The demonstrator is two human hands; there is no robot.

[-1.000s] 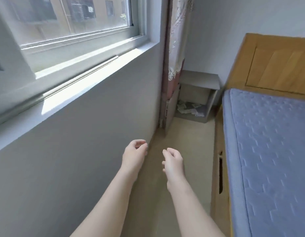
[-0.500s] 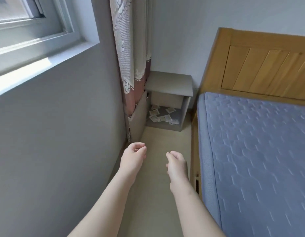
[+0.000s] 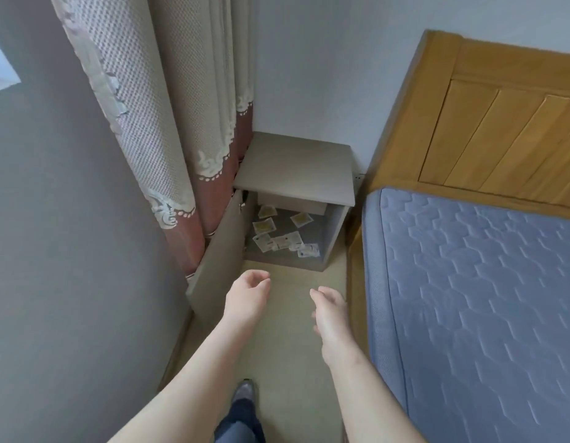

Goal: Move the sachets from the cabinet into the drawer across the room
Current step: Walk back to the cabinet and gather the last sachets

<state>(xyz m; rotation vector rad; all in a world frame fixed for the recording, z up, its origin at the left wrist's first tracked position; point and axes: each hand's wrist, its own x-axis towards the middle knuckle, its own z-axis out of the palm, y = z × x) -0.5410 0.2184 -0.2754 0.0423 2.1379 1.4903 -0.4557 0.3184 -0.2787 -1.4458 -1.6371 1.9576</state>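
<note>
Left hand: fingers loosely curled, thumb apart, nothing held. Right hand: the same, relaxed and empty. Both were extended forward over the beige floor, palms turned partly inward, with a clear gap between them.

The small pale paper sachets lay straight ahead of and below the hands. They were scattered flat on the bottom shelf of the low grey bedside cabinet, none yet picked up. The scatter sat roughly in line with the gap between the two hands. It showed no single long axis, spreading across the shelf with its densest cluster toward the front edge.

The left hand was the nearer, its fingertips close to the cabinet's front lip. The right hand sat a little further back. Neither hand touched the cabinet.

The cabinet's grey door stood open just to the left of the left hand, against the lace-trimmed cream and maroon curtain. The blue quilted mattress bounded the right side.

Judgement: the reach calls for going forward and down, under the cabinet top. The front cluster is within range of either hand. The open door narrows the left-hand approach.

The destination drawer was not in view.
</note>
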